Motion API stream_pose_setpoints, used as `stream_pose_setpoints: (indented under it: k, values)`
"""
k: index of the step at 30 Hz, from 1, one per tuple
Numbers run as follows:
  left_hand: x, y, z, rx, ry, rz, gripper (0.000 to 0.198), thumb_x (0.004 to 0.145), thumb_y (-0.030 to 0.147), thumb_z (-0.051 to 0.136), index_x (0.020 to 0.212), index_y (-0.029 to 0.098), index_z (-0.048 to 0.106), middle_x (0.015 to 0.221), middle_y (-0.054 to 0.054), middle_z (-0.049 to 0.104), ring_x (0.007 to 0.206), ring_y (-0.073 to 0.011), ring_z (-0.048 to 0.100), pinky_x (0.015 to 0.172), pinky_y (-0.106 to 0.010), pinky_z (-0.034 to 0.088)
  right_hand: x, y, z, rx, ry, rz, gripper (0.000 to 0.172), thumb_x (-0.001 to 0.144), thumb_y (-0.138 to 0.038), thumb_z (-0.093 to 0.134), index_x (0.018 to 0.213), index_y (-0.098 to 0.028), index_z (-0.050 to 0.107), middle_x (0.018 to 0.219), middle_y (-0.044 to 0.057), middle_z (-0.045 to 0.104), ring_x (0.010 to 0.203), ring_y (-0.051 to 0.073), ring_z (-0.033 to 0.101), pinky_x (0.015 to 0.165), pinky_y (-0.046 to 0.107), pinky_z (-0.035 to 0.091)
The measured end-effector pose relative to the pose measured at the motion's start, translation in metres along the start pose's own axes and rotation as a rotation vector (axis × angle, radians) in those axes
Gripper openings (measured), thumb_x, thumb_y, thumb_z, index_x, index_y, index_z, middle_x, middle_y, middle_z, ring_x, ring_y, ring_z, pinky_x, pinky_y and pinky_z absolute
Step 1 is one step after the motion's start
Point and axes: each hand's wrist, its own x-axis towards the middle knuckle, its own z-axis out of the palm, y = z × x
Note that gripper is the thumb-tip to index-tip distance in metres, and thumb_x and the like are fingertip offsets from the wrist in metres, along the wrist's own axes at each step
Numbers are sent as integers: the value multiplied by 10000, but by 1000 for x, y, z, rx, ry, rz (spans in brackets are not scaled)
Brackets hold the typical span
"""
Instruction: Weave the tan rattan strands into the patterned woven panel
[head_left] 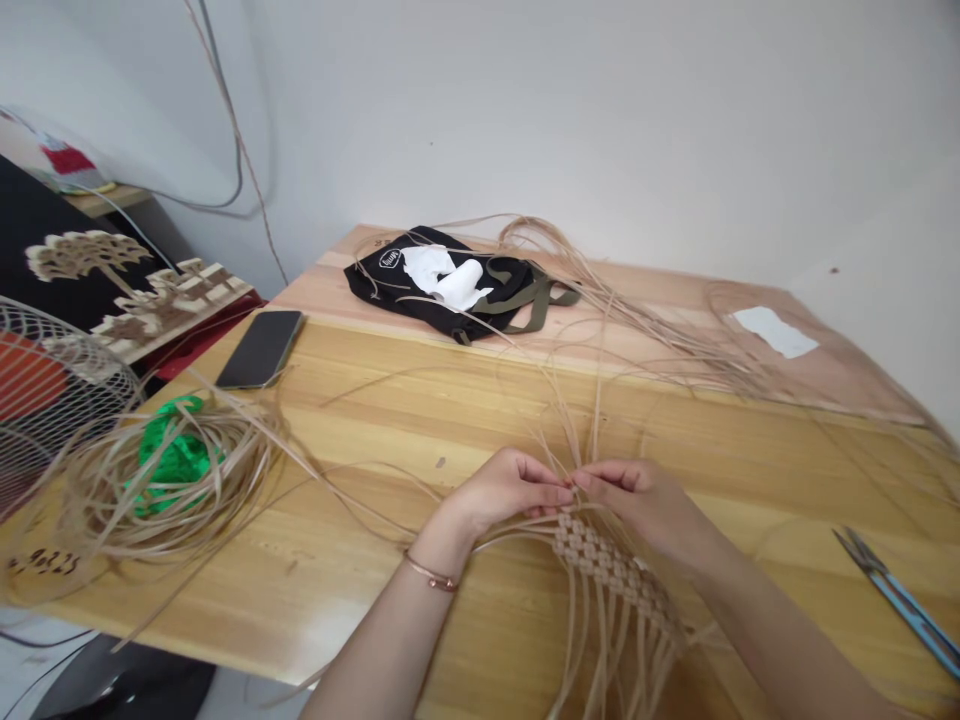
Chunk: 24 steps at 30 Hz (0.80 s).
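Left hand [510, 490] and right hand [645, 500] are right up against each other, with the fingertips [561, 490] of both pinching a few flat reed strands [577, 435] at the top edge of the weave. Can't really tell exactly how many strands are in there, since the fingers cover the spot. The knotted reed panel [607, 575] sits on the wooden surface [337, 590] just below the hands, with a neat diamond-type pattern, and its loose ends [619, 665] hang down past the bottom of the shot. More long strands fan out the other way, across the surface toward the far end. There's a thin rose-gold bracelet [431, 572] on the left wrist.

Off to the left there's a loose coil of reed [97, 510] wrapped around something shiny and green [176, 455], probably a plastic bag, though it's hard to be sure. Just past that is a black phone [261, 348] lying face up. Over on the right are some scissors with blue handles [896, 600], well apart from the hands. Up at the far end there's a black bag with olive straps [427, 285], a white tissue roll [454, 282] on top of it, and a white paper scrap [774, 332]. A wire fan guard [45, 400] pokes in at the left edge.
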Motion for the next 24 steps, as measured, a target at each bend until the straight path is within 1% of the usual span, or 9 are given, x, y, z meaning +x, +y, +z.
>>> stream_pose_setpoints:
  k: [4,8,13,15,17,19,20,21,24]
  values:
    - [1,-2,0,-61,1,-1,280,528,295,743,683,75,665,522,7,564,454,-36,445,469,-186,317,0,2,3,-65,33,-45,298,751,-397,531,888,-173,672,819,46,690,723,164,597,652,255,426]
    - [3,-4,0,-63,-30,31,272,535,273,741,710,76,673,541,2,578,471,-36,466,478,-179,318,0,1,7,-55,35,-99,298,763,-363,524,966,-182,646,940,62,673,826,182,603,730,276,433]
    - [1,-2,1,-53,-13,24,223,559,276,727,625,77,653,445,40,517,392,-7,389,420,-168,251,3,5,10,32,-12,-124,238,749,-326,543,904,-187,660,835,40,672,811,162,597,722,257,431]
    - [1,-2,1,-76,6,47,228,540,270,739,618,75,653,458,30,536,401,-15,410,425,-170,268,5,9,11,68,-7,-115,258,743,-340,551,935,-191,637,695,5,641,675,128,583,612,224,424]
    - [1,-2,2,-106,28,57,242,513,260,753,634,72,660,493,9,569,429,-30,450,445,-175,303,8,13,11,66,69,-93,298,717,-372,575,952,-191,601,498,-63,513,461,78,467,454,183,336]
    - [1,-2,3,-130,36,46,253,496,247,762,653,72,668,512,-3,587,443,-37,471,463,-179,329,10,17,10,9,199,-64,306,657,-408,624,849,-173,584,419,-101,386,379,52,332,394,174,232]
    - [1,-2,3,-140,35,35,256,491,239,765,661,73,672,517,-5,592,443,-37,472,469,-180,337,10,18,10,-33,257,-51,302,628,-423,643,764,-162,576,421,-96,385,387,50,322,397,177,223]
    - [2,-2,3,-150,37,28,258,488,233,767,668,73,674,520,-7,595,442,-36,473,473,-181,342,10,19,10,-79,298,-38,306,610,-436,651,686,-152,567,441,-76,426,411,56,346,410,183,239]
    - [2,-2,3,-159,47,20,265,494,234,765,686,72,680,495,-3,586,431,-33,465,476,-183,348,8,18,11,-181,324,17,338,613,-469,628,571,-136,585,535,0,551,493,90,428,460,204,294]
